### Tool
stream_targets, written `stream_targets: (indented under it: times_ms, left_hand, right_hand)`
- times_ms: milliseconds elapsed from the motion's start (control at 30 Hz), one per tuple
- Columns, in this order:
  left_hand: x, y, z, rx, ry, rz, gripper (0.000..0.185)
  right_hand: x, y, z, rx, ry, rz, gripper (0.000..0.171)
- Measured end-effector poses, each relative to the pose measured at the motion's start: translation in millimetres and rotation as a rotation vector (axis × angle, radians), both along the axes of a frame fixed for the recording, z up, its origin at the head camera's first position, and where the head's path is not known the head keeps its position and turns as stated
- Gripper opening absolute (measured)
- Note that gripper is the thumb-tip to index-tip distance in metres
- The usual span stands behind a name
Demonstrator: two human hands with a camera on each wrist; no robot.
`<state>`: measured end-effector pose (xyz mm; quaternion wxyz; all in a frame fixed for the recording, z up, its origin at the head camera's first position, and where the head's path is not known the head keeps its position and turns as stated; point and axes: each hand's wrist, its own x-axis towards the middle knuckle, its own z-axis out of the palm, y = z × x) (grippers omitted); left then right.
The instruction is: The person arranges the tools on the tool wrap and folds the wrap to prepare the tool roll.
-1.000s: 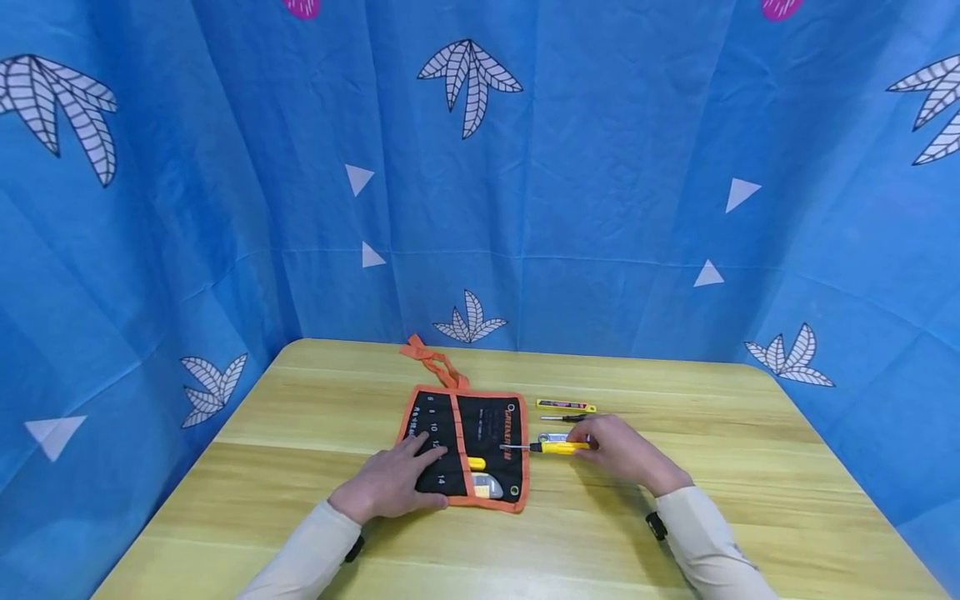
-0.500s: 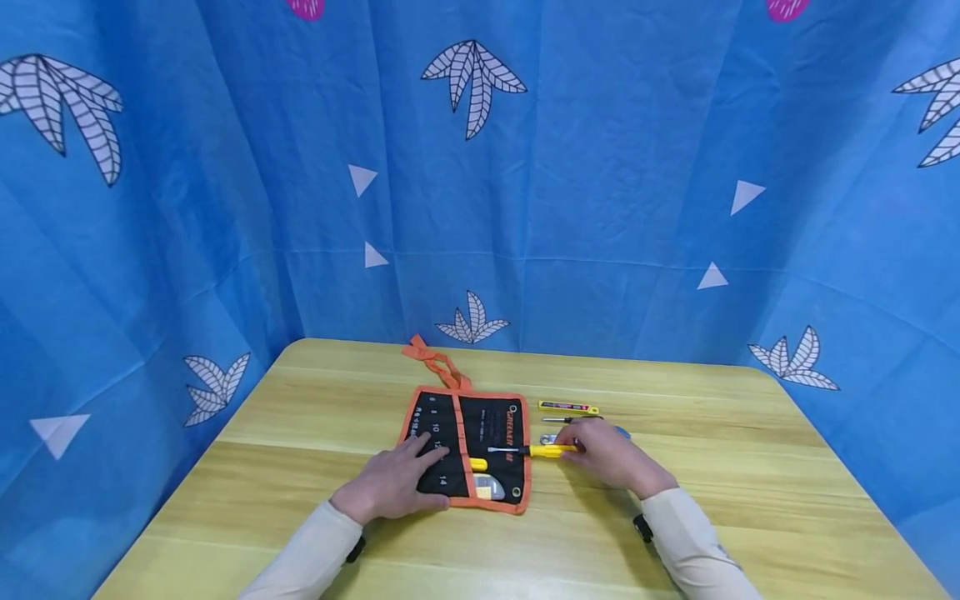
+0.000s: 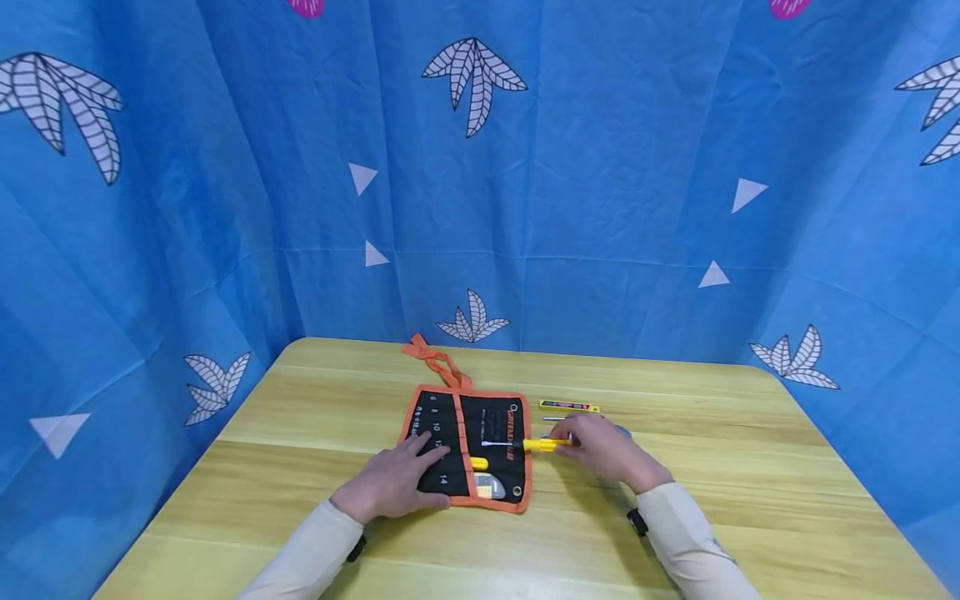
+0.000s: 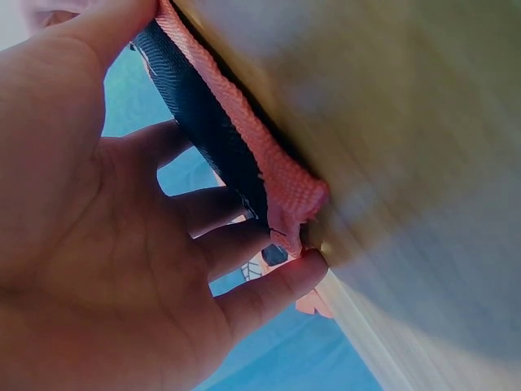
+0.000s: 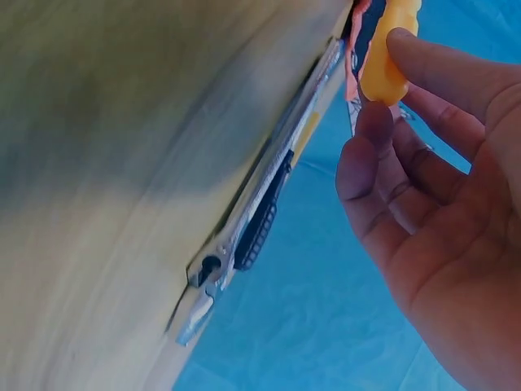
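From the head, I saw the left hand (image 3: 392, 483) spread on the tool pouch (image 3: 487, 421) (marked up to 14), a screwdriver (image 3: 542, 445) over it. From the left wrist, the fingers (image 4: 264, 298) looked loosely extended. From the right, the right hand (image 5: 456, 187) pinched the yellow handle (image 5: 383, 77).

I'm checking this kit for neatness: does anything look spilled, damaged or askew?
No spill or damage shows. Only the orange strap looks untidy: it trails bent and twisted beyond the far edge of the pouch.
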<state>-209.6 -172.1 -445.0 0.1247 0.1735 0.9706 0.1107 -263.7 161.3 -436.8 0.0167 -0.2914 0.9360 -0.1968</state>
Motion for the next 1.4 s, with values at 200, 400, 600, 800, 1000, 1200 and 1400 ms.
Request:
stream_targets:
  times_ms: [200,400,600,800,1000,1200,1400]
  left_hand:
    - [0.7,0,0.5,0.002,0.004,0.002,0.08]
    - [1.4,0,1.2,0.009,0.005,0.003,0.08]
    - [1.4,0,-0.2,0.005,0.015,-0.001,0.079]
    - [1.0,-1,-1.0,0.004,0.015,-0.001,0.079]
    - [1.0,-1,-0.7,0.006,0.022,-0.008,0.079]
    - [1.6,-1,0.1,0.008,0.022,-0.011,0.079]
    - [1.3,-1,-0.2,0.007,0.022,-0.01,0.079]
  right_hand:
    - [-1.2,-7,-3.8,0.016,0.014,0.019,0.01]
    - [-2.1,-11,-3.4,0.024,0.015,0.021,0.009]
    - [-0.7,-17,-1.7,0.019,0.012,0.043,0.011]
    - [0.0,-23,-1.3,0.005,-0.029,0.046,0.016]
    - [-0.6,-26,-1.5,0.009,-0.031,0.08,0.019]
    - [-0.5,-29,-1.5,0.014,-0.026,0.104,0.021]
    - [-0.9,-33,-1.8,0.01,-0.008,0.115,0.02]
